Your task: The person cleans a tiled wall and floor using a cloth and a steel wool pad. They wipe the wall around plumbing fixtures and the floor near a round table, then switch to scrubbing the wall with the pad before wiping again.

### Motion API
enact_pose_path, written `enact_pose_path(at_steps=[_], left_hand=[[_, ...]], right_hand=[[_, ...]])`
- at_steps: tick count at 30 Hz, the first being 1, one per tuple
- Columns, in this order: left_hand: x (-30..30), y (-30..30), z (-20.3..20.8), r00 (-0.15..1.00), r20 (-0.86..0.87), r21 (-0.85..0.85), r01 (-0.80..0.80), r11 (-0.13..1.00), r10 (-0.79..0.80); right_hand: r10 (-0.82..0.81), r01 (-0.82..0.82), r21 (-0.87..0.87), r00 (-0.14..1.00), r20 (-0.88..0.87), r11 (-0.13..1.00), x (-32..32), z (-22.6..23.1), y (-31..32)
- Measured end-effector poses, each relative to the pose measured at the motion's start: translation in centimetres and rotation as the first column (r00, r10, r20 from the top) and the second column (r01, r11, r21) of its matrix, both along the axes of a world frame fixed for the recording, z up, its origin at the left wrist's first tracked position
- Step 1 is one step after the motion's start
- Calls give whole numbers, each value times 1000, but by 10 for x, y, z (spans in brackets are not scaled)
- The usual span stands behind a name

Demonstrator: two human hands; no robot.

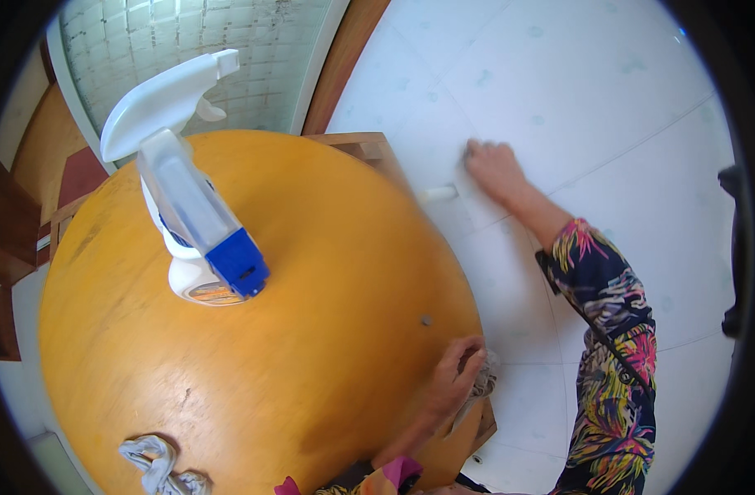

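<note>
My right hand [495,172] is closed, reaching out over a white tiled surface beyond the table's right side. A small dark bit shows at its fingertips, too small to name. Close to the right edge of the round yellow-brown table [336,247], my left hand [458,373] has its fingers curled. Crumpled grey cloth [486,375] shows at those fingers and hangs over the edge, partly hidden by the hand. A small grey lump [425,321] lies on the tabletop just beyond my left hand.
A white spray bottle [159,99] stands at the table's far left, with a translucent blue-ended container [192,198] against it. Another grey cloth [156,466] lies at the near left. A short white rod [437,195] is near the table's right edge. Behind is a frosted glass panel [204,33].
</note>
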State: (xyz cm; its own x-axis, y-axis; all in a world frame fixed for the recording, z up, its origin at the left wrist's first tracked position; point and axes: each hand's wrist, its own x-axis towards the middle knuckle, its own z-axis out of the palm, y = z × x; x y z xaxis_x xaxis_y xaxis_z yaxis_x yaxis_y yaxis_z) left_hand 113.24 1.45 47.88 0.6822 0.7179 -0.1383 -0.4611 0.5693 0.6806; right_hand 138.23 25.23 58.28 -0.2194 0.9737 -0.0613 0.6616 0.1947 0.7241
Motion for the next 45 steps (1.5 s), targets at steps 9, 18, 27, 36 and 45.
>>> enact_pose_path(at_steps=[9, 18, 27, 36, 45], left_hand=[[1, -5, 5, 999, 10, 13, 41, 999, -41], [3, -21, 31, 1000, -4, 56, 29, 998, -29], [-2, -6, 7, 999, -17, 2, -36, 999, 36], [-4, -10, 1, 1000, -10, 3, 10, 1000, -10], [-11, 7, -1, 1000, -15, -27, 4, 1000, -4]], right_hand=[[112, -107, -74, 992, 63, 991, 3, 4, -5], [113, -129, 224, 990, 83, 966, 25, 16, 23], [55, -5, -335, 988, 141, 942, -13, -59, -69], [122, -120, -29, 989, 85, 992, 3, -36, -31], [-86, 97, -491, 995, 45, 866, -26, -68, -93]])
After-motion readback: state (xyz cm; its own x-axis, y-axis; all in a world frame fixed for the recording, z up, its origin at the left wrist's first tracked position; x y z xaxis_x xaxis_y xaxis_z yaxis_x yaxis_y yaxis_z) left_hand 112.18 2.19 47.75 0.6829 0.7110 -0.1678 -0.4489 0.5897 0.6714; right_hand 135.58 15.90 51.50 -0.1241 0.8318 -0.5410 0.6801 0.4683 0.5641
